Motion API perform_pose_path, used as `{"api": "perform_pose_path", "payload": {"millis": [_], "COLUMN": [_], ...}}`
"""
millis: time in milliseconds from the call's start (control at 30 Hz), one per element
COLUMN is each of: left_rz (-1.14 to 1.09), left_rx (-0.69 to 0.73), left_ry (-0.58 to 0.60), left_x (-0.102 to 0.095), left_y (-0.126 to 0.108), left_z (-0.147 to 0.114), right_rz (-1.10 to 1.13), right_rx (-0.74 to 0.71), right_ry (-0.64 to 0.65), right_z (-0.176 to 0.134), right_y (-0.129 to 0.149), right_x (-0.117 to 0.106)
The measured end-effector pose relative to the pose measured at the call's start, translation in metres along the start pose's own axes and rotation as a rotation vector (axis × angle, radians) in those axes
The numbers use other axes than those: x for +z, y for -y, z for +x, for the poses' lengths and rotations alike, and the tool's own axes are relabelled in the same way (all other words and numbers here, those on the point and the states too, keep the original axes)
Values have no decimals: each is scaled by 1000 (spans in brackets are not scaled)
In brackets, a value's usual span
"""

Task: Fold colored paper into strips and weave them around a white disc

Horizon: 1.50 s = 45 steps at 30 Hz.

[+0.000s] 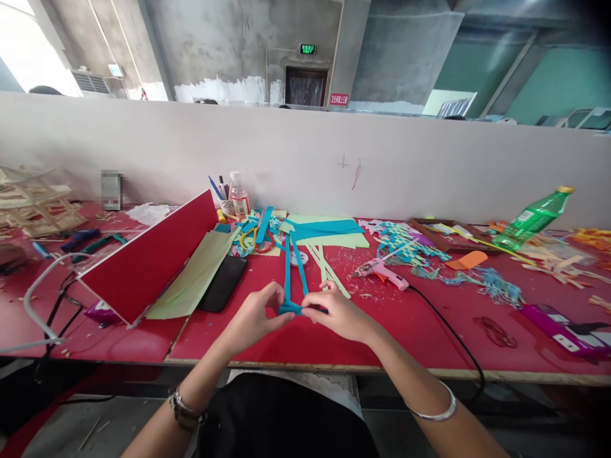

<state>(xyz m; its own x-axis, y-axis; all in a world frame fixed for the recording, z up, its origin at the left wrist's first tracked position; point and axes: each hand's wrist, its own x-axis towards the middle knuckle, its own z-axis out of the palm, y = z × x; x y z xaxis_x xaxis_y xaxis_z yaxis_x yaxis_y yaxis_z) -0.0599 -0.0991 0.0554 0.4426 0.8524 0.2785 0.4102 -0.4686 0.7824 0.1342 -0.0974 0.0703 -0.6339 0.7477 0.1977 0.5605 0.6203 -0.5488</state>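
Note:
My left hand (260, 316) and my right hand (340, 312) pinch a blue paper strip (289, 273) between thumb and fingers, just above the red tabletop. Its folded part lies between my fingertips, and two long blue lengths run away from me toward the back of the table. Some of the fold is hidden by my fingers. Behind the hands are pale green paper strips (329, 270), a roll of tape (300, 259) and a blue paper sheet (329, 228) on light green paper (356, 241). A pink glue gun (382, 272) lies to the right of my right hand.
A red board (157, 254) stands on edge at left, near a black phone (223, 284). Woven paper pieces (401, 243) lie behind the glue gun, whose black cord crosses the front edge. A green bottle (533, 219) leans at right. A white partition (296, 152) closes the back.

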Motion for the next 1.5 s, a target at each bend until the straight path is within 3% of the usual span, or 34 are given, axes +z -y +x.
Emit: {"api": "perform_pose_path", "payload": {"millis": [100, 200, 533, 767, 967, 1133, 1500], "left_rz": [-220, -306, -112, -200, -133, -128, -96], "left_rx": [-105, -172, -183, -179, -186, -208, -288], "left_ry": [17, 29, -47, -35, -63, -73, -172], "left_x": [5, 5, 9, 8, 7, 6, -6], "left_y": [2, 4, 2, 4, 5, 7, 17], "left_z": [-1, -1, 0, 0, 0, 0, -4], "right_rz": [0, -10, 77, 147, 146, 286, 430], "right_rx": [57, 92, 81, 82, 167, 148, 234], "right_ry": [-28, -24, -17, -6, -81, -59, -95], "right_z": [-2, -3, -1, 2, 1, 0, -10], "right_y": [-2, -4, -7, -6, -6, -8, -24], "right_x": [1, 2, 10, 13, 15, 15, 10]}}
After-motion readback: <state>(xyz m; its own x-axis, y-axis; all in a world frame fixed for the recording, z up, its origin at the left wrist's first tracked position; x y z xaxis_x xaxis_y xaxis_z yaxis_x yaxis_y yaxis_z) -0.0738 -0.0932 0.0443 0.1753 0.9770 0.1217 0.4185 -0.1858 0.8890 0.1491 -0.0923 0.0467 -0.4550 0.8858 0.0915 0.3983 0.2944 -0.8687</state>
